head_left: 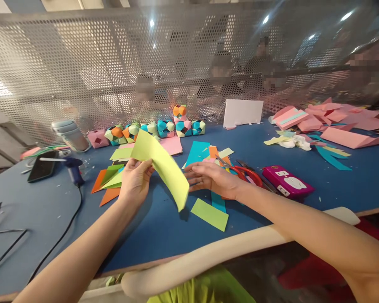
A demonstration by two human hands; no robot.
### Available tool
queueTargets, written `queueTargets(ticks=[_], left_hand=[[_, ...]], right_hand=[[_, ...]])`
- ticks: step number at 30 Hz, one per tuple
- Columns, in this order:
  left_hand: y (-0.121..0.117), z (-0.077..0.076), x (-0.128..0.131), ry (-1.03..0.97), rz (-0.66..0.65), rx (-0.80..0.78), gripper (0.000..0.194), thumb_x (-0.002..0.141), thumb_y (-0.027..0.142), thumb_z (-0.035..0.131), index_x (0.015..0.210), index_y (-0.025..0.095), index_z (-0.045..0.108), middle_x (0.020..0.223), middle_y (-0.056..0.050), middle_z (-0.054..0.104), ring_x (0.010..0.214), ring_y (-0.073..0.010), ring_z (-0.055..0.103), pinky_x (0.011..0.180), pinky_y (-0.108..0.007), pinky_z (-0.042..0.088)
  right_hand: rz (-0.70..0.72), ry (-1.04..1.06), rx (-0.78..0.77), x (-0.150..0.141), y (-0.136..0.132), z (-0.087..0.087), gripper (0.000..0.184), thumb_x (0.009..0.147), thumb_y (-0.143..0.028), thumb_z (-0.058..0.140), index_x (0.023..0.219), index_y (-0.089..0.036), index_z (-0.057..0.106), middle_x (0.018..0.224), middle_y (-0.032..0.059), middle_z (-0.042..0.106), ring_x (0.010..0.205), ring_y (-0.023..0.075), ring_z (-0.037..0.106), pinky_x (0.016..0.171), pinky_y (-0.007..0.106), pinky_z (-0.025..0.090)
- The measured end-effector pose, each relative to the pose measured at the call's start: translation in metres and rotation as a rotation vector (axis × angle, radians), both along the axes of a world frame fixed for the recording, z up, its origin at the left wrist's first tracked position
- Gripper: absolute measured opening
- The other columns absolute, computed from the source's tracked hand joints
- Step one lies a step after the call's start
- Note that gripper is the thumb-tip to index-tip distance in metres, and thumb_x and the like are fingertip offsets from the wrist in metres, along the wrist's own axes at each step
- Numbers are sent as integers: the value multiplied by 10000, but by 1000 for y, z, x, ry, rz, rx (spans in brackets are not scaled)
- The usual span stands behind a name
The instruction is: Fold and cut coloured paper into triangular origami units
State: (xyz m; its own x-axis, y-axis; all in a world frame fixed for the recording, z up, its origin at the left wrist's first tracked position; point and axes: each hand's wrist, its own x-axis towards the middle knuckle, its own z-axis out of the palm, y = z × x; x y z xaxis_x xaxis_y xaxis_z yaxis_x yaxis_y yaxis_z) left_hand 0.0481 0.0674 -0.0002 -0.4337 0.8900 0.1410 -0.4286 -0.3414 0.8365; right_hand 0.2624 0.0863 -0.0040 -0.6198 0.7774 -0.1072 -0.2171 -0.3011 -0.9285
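Note:
My left hand [136,179] pinches a long strip of yellow-green paper [164,168] near its upper end. The strip curves down to the right, its far end hanging above the table. Close to the strip's right side is my right hand [213,179], fingers stretched and apart, holding nothing; the fingertips partly pass near the paper, and I cannot tell whether they touch it. Below lies a small green paper rectangle [210,214]. Beneath and behind my right hand are blue and orange paper pieces [197,153] and red-handled scissors [249,174].
Folded paper balls [166,128] line the back beside a bottle [71,135]. A glue gun [73,168] with a black cord and a phone [42,165] lie left. A magenta box [287,181] and pink paper pieces [322,115] are right. A pale padded bar [233,248] crosses the front edge.

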Motion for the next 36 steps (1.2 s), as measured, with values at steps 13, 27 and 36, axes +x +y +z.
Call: queueTargets(ticks=[13, 27, 36], left_hand=[[-1, 2, -3, -67, -6, -51, 183, 657, 131, 702, 763, 192, 566, 780, 21, 687, 689, -115, 657, 669, -245, 545], [1, -7, 2, -148, -98, -100, 234, 760, -13, 564, 847, 193, 631, 826, -5, 726, 772, -104, 683, 733, -193, 552], [3, -1, -5, -202, -86, -179, 115, 791, 61, 568, 856, 123, 640, 802, -51, 718, 717, -139, 686, 700, -234, 573]], right_hand=[[6, -74, 141, -5, 5, -15, 114, 780, -216, 717, 766, -144, 630, 718, -12, 576, 618, 95, 613, 611, 264, 634], [-11, -254, 146, 5, 2, 5, 86, 890, -206, 594, 885, -120, 606, 883, 75, 662, 773, 174, 719, 641, 256, 615], [-140, -460, 258, 1, 13, 6, 79, 756, -99, 635, 742, -152, 578, 554, -36, 560, 448, 60, 525, 413, 150, 424]])
